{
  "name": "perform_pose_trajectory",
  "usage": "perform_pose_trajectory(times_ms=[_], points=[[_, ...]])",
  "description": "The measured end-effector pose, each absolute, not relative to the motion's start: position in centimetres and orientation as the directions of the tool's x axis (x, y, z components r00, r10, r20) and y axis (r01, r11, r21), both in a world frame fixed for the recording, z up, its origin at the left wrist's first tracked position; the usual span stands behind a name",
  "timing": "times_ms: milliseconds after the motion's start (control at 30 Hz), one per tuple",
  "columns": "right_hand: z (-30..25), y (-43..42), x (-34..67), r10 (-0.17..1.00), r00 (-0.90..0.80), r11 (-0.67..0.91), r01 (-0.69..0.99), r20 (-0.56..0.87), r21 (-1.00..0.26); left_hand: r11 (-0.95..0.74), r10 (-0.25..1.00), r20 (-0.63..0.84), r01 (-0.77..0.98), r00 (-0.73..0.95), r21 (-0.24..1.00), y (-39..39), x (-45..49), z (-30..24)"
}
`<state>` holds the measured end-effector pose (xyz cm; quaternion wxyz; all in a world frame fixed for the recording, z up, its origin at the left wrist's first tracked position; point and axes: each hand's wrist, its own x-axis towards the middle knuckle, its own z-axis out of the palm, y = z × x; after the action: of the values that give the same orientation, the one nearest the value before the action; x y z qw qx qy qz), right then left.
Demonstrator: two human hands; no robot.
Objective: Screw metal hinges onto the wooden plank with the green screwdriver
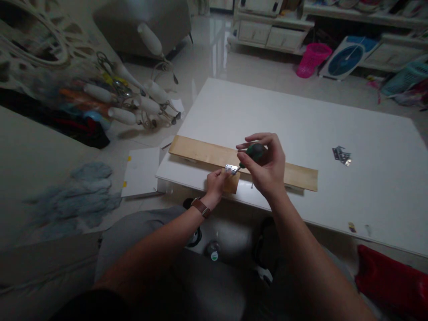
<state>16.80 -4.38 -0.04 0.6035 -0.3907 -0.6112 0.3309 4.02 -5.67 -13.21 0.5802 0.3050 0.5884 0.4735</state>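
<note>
My right hand [269,167] has its thumb and fingers about the dark green handle of a screwdriver [255,152]. The shaft slants down and left, its tip at a silver hinge [231,168]. The hinge lies where a long wooden board [203,149] meets a small wooden piece [232,183]. Closed on that small piece, beside the hinge, is my left hand [216,182]; its fingertips are partly hidden. A screw [252,185] sits on the white tabletop [284,107] just right of the small piece.
Several loose hinges [341,155] lie at the right of the tabletop, and a small yellowish packet [351,227] lies near its front edge. A white panel [142,171] is on the left. A bottle [213,252] stands below, between my legs. Red cloth [389,278] is at lower right.
</note>
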Motion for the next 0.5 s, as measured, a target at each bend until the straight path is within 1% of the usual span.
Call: perform_pose_trajectory(times_ms=[67,133,300,400,500], points=[[-0.3,-4.4,16.7,0.874,0.081,0.473,0.081,0.479,-0.877,0.364,0.908,-0.387,-0.156,-0.159,0.918,-5.6,4.0,-13.2],[-0.9,-4.3,16.8,0.872,0.09,0.471,0.106,0.48,-0.876,0.361,0.909,-0.383,-0.15,-0.162,0.92,-5.6,4.0,-13.2],[-1.8,-3.9,17.3,0.898,-0.026,0.44,0.111,0.44,-0.891,0.359,0.908,-0.389,-0.19,-0.158,0.914,-5.7,4.1,-13.2],[-1.2,-4.0,17.3,0.902,-0.044,0.432,0.119,0.43,-0.894,0.365,0.904,-0.402,-0.225,-0.145,0.903,-5.7,4.1,-13.4],[-0.4,-4.2,17.0,0.888,-0.046,0.459,0.122,0.457,-0.88,0.364,0.906,-0.404,-0.257,-0.124,0.895,-5.7,4.1,-13.4]])
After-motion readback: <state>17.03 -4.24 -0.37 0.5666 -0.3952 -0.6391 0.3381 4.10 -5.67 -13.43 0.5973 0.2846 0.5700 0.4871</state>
